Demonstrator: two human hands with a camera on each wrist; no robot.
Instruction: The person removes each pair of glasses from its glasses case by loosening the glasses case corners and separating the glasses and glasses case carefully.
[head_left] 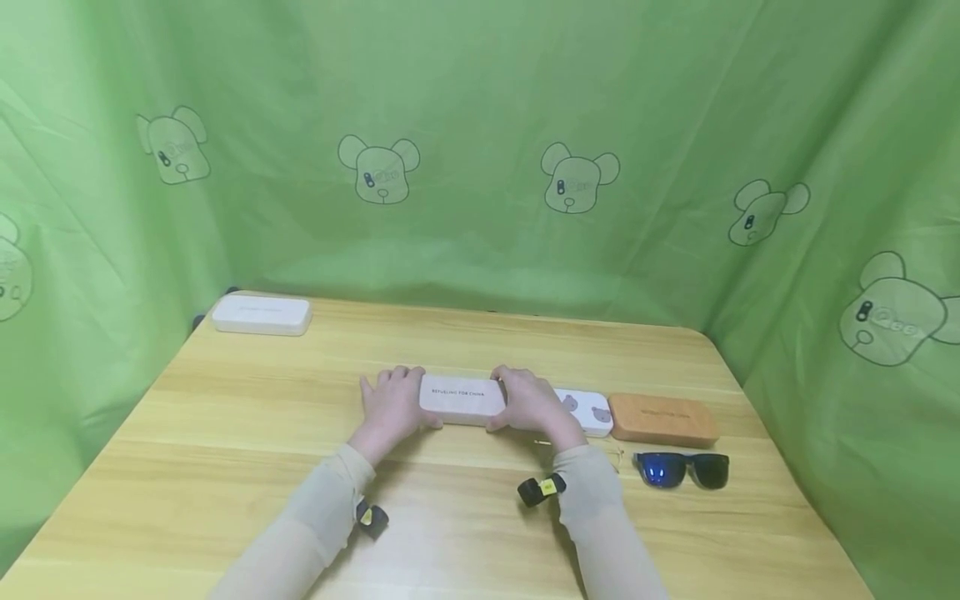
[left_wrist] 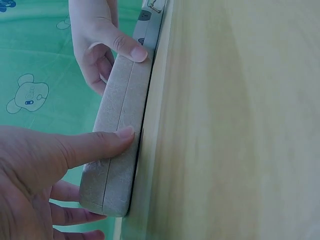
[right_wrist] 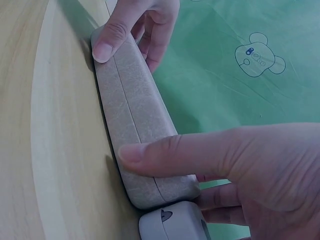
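A pale grey glasses case (head_left: 461,398) with dark lettering on its lid lies closed on the table. My left hand (head_left: 393,404) grips its left end, the thumb on the front side and the fingers behind. At the right end my right hand (head_left: 531,404) holds it the same way. In the right wrist view the thumb crosses the case's seam (right_wrist: 131,115). Right beside this end is a white case with bear prints (head_left: 596,414), partly hidden by my right hand. An orange-brown glasses case (head_left: 663,419) follows it in the row.
Dark sunglasses (head_left: 681,471) lie in front of the brown case. Thin-framed glasses (head_left: 617,458) are mostly hidden by my right wrist. Another white case (head_left: 262,315) sits at the table's far left corner. Green curtains (head_left: 480,250) surround the wooden table (head_left: 450,533).
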